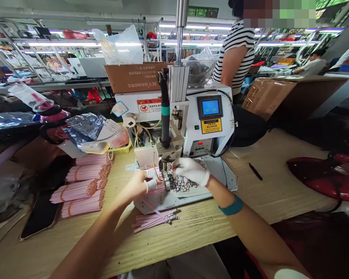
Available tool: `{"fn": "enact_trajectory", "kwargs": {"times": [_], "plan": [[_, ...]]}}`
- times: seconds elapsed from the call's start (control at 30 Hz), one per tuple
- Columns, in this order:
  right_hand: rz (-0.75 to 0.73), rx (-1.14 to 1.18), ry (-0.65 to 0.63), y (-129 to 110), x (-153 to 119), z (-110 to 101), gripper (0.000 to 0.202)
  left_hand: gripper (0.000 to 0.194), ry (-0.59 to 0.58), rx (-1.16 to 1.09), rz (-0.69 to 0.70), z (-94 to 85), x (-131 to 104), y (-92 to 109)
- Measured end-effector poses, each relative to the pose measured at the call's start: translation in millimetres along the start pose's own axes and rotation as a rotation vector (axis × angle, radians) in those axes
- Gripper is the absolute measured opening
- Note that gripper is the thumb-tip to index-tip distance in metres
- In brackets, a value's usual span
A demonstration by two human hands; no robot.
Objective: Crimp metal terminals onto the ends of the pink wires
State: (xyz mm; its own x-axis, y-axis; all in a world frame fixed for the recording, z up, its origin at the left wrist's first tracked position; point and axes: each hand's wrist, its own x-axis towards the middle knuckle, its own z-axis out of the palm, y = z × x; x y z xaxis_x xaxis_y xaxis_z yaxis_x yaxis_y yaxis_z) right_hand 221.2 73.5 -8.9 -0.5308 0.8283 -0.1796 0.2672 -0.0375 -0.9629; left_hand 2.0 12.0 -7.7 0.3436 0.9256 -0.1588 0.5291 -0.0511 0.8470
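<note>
A white machine (192, 135) with a blue screen stands on the wooden table. At its working head, my left hand (145, 183), with white covers on some fingers, is closed in a pinch; what it holds is too small to make out. My right hand (192, 170), in a white glove, has its fingers pressed together beside the head, over a heap of small metallic parts (182, 185). Whatever is between those fingertips is hidden. Pink strips (151, 221) with small parts at their right ends lie on the table in front of the machine base.
Banded bundles of pink strips (81, 190) and a black phone (42, 215) lie at the left. A black pen (255, 171) and a red glossy object (322, 180) are at the right. Behind the machine stands a person in a striped shirt (238, 54).
</note>
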Motion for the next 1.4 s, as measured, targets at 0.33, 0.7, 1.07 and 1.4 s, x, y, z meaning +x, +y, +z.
{"fn": "enact_trajectory", "kwargs": {"times": [0.33, 0.7, 1.07, 1.4], "plan": [[-0.403, -0.766, -0.189, 2.4, -6.6, -6.0, 0.012, 0.017, -0.153, 0.761, 0.003, 35.7, -40.2, 17.6], [-0.393, -1.095, -0.135, 4.1, -6.9, 4.8, 0.014, 0.013, 0.104, 0.644, -0.062, 18.8, 0.5, -11.9], [-0.016, -0.212, -0.005, 6.5, -0.2, 2.0, 0.016, 0.014, 0.039, 0.335, -0.023, 6.6, -7.0, -6.8], [0.074, 0.253, -0.085, 7.7, 3.0, 17.7, 0.023, 0.037, 0.016, -0.073, -0.065, 6.5, -2.2, -2.8]]}}
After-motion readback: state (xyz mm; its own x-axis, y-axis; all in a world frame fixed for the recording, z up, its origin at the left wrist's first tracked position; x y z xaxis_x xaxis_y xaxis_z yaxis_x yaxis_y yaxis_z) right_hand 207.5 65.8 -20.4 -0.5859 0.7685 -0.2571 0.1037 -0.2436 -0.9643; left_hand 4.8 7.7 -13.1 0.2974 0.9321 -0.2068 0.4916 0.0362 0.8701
